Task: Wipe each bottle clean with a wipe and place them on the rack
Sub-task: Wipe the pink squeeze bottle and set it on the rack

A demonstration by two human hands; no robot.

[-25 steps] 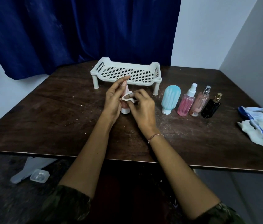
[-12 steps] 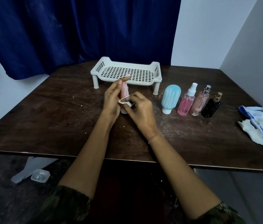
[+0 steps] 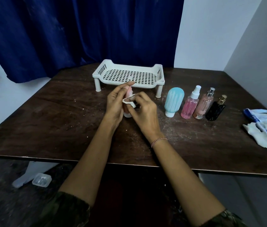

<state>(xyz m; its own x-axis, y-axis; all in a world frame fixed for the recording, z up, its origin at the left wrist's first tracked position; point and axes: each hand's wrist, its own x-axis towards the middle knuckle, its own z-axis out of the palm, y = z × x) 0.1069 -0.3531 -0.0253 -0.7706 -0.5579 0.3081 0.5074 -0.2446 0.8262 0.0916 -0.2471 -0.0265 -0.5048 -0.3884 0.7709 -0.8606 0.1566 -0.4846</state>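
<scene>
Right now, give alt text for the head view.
The left hand holds a pink plastic bottle on the dark wooden table while the right hand presses a white wipe against it. Beside the empty white perforated rack stand four more bottles.

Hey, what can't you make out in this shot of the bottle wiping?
Head view:
- Pink bottle: mostly hidden by the left hand, right hand and wipe.
- Blue-and-white packet: cut off by the right edge.
- Pale pink spray bottle: label too small to read.
- Clear box on the floor: contents blurred.
</scene>
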